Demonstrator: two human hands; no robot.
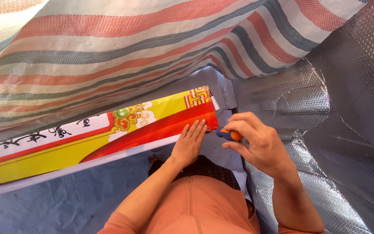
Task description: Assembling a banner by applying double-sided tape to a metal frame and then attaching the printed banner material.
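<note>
A long banner [87,134] in red, yellow and white with black brush characters and an ornate corner pattern stretches from the left edge to the middle. My left hand [190,142] lies flat, fingers together, pressing on the banner's red end. Just right of it, my right hand [256,141] is closed around a small tool with an orange and blue handle [229,134], its tip pointing at the banner's right end. The tool's tip is hidden behind my left fingers.
A striped woven tarp [130,47] in red, white and grey hangs over the top and left. Silver bubble foil sheeting [338,121] covers the right side. A grey-blue sheet [74,195] lies below the banner. My orange shirt [195,203] fills the bottom centre.
</note>
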